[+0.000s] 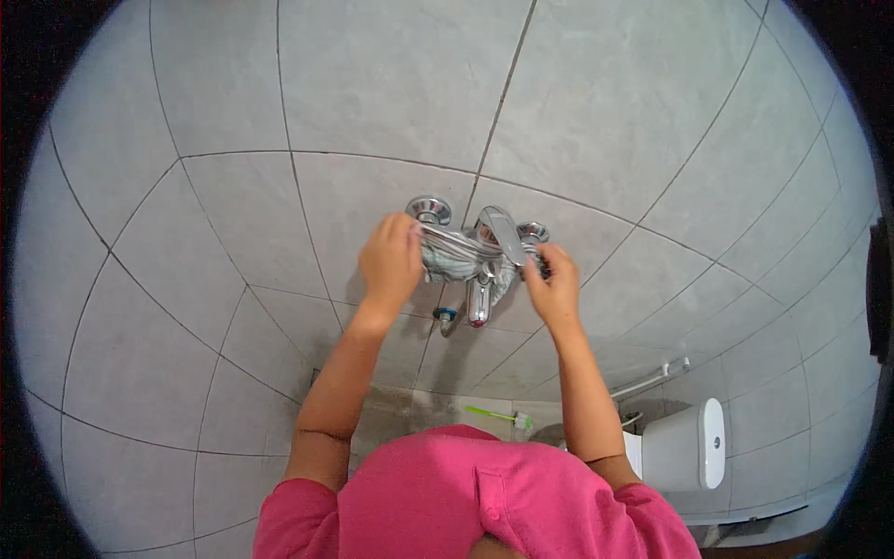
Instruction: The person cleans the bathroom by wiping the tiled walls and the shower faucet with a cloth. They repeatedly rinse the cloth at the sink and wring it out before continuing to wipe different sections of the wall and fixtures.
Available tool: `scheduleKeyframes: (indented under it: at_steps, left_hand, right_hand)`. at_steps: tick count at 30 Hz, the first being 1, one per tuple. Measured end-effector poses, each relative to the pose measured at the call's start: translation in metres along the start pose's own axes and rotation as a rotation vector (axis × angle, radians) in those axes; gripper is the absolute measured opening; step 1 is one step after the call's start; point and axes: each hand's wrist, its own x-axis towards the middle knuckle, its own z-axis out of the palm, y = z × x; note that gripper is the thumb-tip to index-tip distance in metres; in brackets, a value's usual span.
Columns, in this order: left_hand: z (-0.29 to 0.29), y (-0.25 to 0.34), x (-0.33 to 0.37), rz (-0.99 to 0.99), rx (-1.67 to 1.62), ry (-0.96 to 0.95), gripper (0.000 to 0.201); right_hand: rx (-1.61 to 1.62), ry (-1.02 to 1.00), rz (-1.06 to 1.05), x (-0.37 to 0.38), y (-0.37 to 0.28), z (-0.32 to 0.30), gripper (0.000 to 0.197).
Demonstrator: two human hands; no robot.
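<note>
1. Gripping one striped cloth [451, 257] at its left end: the left hand [392, 260], fingers closed.
2. Right hand [556, 281], fingers curled beside one chrome mixer tap [488, 271] (whether holding cloth, I cannot tell).
3. Cloth lies against the tap, below two round flanges [428, 207].

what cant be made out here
All in the head view:
Left part of silver chrome mixer tap: covered by striped pale cloth.
Fingertips of bare right hand: blurred.
Bowl of white toilet: mostly behind pink shirt and right forearm.
Black shape at right: cut by fisheye rim.
</note>
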Motion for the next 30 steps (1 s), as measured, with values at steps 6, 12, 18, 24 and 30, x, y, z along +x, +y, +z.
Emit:
scheduleKeyframes:
  at_steps: [6,12,18,24,30]
  left_hand:
    - [0.004,0.023,-0.028,0.149,0.047,-0.228,0.009]
    - [0.013,0.009,-0.077,0.012,-0.021,-0.337,0.009]
    - [0.005,0.03,-0.077,-0.606,-0.929,-0.326,0.012]
    - [-0.009,0.069,-0.055,-0.44,-0.98,-0.279,0.023]
    - [-0.005,0.071,-0.047,-0.292,-0.864,-0.249,0.031]
  right_hand:
    - [-0.084,0.178,0.009,-0.002,0.023,-0.004,0.019]
    - [-0.277,0.297,-0.354,-0.023,-0.016,0.034,0.028]
    - [0.737,-0.056,0.348,-0.07,-0.036,0.03,0.021]
    - [0.576,-0.077,0.125,-0.084,-0.026,0.022,0.03]
    - [0.758,0.032,0.154,-0.057,-0.042,0.028,0.03]
